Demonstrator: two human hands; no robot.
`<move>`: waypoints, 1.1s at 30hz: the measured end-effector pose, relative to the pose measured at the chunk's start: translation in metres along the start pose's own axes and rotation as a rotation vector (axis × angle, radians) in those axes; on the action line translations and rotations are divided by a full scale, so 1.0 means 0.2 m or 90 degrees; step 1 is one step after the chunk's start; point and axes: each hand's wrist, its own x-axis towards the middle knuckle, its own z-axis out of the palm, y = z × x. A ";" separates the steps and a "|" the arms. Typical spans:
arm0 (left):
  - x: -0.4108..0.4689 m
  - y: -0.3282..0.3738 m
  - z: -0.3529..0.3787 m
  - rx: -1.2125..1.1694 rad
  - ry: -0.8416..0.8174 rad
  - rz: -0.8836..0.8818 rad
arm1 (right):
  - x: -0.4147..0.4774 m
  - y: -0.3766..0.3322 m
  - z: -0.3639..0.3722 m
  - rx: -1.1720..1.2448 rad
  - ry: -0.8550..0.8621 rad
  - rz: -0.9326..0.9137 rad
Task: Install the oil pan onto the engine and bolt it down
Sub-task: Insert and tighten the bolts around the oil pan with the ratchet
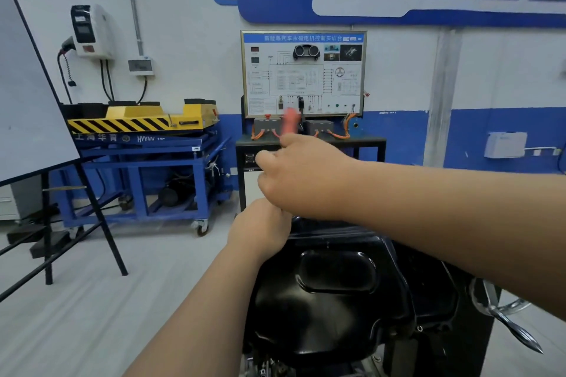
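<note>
1. The black oil pan sits directly below us, its sump side facing up. From that we judge it is already seated on the upturned engine, of which only a few metal parts show under the pan's near edge.
2. Both hands meet at the pan's far edge, which is probably where a flange bolt is being driven.
3. Our right hand reaches across from the right with its fingers wrapped round an orange-handled tool. The handle stands up out of the fist and is blurred, so we cannot name the tool type.
4. Our left hand is just under the right and touches it, fingers curled. What it grasps is hidden, so we cannot tell whether it holds anything. It may be steadying the tool's shaft over the bolt.
5. No bolts can be made out along the flange, so we cannot say how many are in.
6. A chrome crank handle juts out to the pan's right and probably belongs to the stand that carries the engine.
7. Farther off, against the wall, are a wiring training board straight ahead, a blue cart with a yellow platform on top of it, and a whiteboard easel at the far left.
</note>
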 end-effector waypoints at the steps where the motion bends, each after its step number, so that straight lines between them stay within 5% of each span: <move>1: 0.00 0.00 0.00 -0.003 -0.003 0.001 | 0.02 0.01 -0.01 0.000 -0.015 0.023; 6: 0.01 0.01 0.01 -0.049 0.019 -0.033 | 0.00 0.06 0.02 0.084 -0.063 0.048; 11: 0.01 0.00 0.01 -0.030 0.025 -0.020 | -0.04 0.06 0.01 0.315 -0.147 0.297; 17: 0.00 0.01 0.01 -0.016 0.064 -0.014 | -0.03 0.15 0.02 0.051 -0.012 -0.022; 24: 0.00 0.00 0.00 0.007 0.023 -0.014 | -0.03 -0.01 0.03 0.299 -0.123 0.276; 30: 0.01 0.02 0.00 -0.016 0.045 -0.013 | -0.04 0.12 0.03 0.003 0.031 -0.019; 33: 0.00 0.02 0.00 0.009 0.026 -0.013 | -0.04 0.06 0.02 0.043 -0.004 0.056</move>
